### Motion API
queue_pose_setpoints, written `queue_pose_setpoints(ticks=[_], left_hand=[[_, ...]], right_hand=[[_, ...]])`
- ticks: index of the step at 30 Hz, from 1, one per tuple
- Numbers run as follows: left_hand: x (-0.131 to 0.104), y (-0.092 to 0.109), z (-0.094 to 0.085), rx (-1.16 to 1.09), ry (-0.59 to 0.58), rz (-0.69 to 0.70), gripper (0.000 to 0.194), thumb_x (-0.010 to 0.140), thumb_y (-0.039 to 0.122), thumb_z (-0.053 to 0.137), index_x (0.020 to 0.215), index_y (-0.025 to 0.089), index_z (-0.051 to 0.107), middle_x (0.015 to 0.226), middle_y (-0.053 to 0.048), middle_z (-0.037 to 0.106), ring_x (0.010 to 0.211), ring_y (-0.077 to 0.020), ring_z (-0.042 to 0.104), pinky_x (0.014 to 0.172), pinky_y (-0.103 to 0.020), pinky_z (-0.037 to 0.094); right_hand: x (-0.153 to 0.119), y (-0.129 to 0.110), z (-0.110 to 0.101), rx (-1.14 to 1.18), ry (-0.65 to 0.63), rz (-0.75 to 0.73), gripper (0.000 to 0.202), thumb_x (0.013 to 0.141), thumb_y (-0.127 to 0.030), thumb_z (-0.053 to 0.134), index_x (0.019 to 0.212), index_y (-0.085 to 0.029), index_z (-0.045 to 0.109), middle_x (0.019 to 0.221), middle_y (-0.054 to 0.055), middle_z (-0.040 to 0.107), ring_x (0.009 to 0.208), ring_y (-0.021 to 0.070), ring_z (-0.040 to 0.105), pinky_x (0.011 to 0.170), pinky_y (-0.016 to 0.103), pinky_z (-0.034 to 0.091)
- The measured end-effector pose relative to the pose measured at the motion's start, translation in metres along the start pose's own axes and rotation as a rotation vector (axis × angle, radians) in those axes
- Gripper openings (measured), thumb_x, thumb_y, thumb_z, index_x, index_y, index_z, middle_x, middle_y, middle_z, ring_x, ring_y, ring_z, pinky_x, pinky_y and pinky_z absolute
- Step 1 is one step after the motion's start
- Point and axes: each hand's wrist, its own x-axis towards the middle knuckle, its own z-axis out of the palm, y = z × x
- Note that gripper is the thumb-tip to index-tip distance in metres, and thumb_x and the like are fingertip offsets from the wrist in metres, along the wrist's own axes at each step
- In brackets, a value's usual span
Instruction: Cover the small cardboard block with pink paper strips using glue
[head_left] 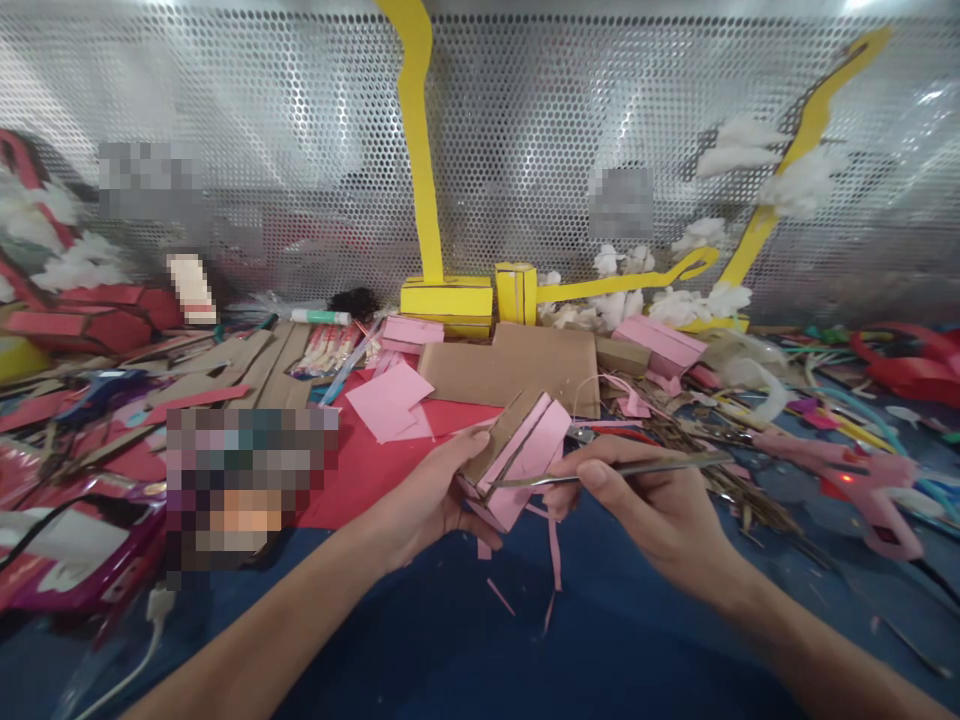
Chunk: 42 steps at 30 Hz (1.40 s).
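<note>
Two bare hands work over one blue tabletop (637,650), with one small cardboard box (529,460) between them, tilted, in the middle of the view. The left hand (431,500) is closed around the box's left end, thumb above and fingers below. The right hand (645,510) pinches one slender metal tool (679,464), its thin tip at the box's near edge; whether the tip presses into the box or only lies against it cannot be told. The box shows bare brown cardboard on one long face and pink paper on another, with one dark gap running between the two. Below it on the blue surface lie at least three narrow pink scraps (555,560). Behind the hands are one red sheet (337,490), overlapping pink paper pieces (386,400) too layered to count, and one upright brown cardboard piece (517,365). Farther back stand two yellow boxes (446,300), one wide and one narrow, and two pink boxes (660,345), one on each side of that cardboard. Three yellow strips (418,130) rise or stretch before one perforated metal panel (525,120). To the right lies one pink glue gun (847,480) with one red light glowing
</note>
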Motion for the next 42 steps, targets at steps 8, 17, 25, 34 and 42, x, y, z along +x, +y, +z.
queue_pose_setpoints(ticks=[8,17,25,34,42], left_hand=[[-0.0017,0.0017,0.0019,0.022,-0.007,0.008,0.046,0.097,0.052,0.050,0.122,0.016,0.063,0.081,-0.011,0.067,0.063,-0.0211,0.065,0.051,-0.032,0.058],[-0.0007,0.0021,0.0018,-0.014,0.017,0.005,0.043,0.096,0.053,0.052,0.114,0.016,0.066,0.080,-0.011,0.068,0.064,-0.0216,0.065,0.052,-0.033,0.059],[-0.0014,0.0026,0.0020,0.008,0.014,0.005,0.044,0.096,0.053,0.051,0.116,0.015,0.064,0.082,-0.012,0.068,0.064,-0.0220,0.065,0.051,-0.034,0.058],[-0.0002,0.0009,0.0003,0.017,-0.001,0.022,0.046,0.095,0.053,0.052,0.116,0.014,0.063,0.077,-0.011,0.068,0.060,-0.0217,0.064,0.049,-0.033,0.058],[0.0009,-0.0002,0.0001,0.026,0.002,0.014,0.046,0.097,0.053,0.048,0.118,0.013,0.060,0.077,-0.011,0.067,0.061,-0.0219,0.064,0.049,-0.034,0.058]], right_hand=[[0.0009,-0.0030,-0.0031,0.019,-0.024,-0.003,0.024,0.102,-0.033,0.058,0.092,-0.022,0.077,0.077,0.005,0.078,0.070,0.0172,0.074,0.065,0.026,0.061],[0.0001,-0.0026,-0.0014,0.038,-0.019,-0.006,0.023,0.101,-0.034,0.059,0.093,-0.021,0.077,0.077,0.005,0.078,0.068,0.0175,0.074,0.064,0.027,0.062],[0.0004,-0.0047,-0.0015,0.040,-0.006,-0.028,0.025,0.102,-0.033,0.058,0.091,-0.022,0.076,0.076,0.004,0.078,0.070,0.0174,0.074,0.067,0.027,0.062],[-0.0010,0.0012,-0.0035,0.023,-0.050,0.003,0.022,0.103,-0.030,0.057,0.093,-0.021,0.075,0.080,0.004,0.077,0.072,0.0153,0.073,0.068,0.024,0.060],[-0.0010,-0.0037,-0.0018,0.045,-0.034,-0.018,0.024,0.103,-0.032,0.057,0.091,-0.021,0.075,0.077,0.004,0.077,0.070,0.0149,0.073,0.067,0.023,0.060]])
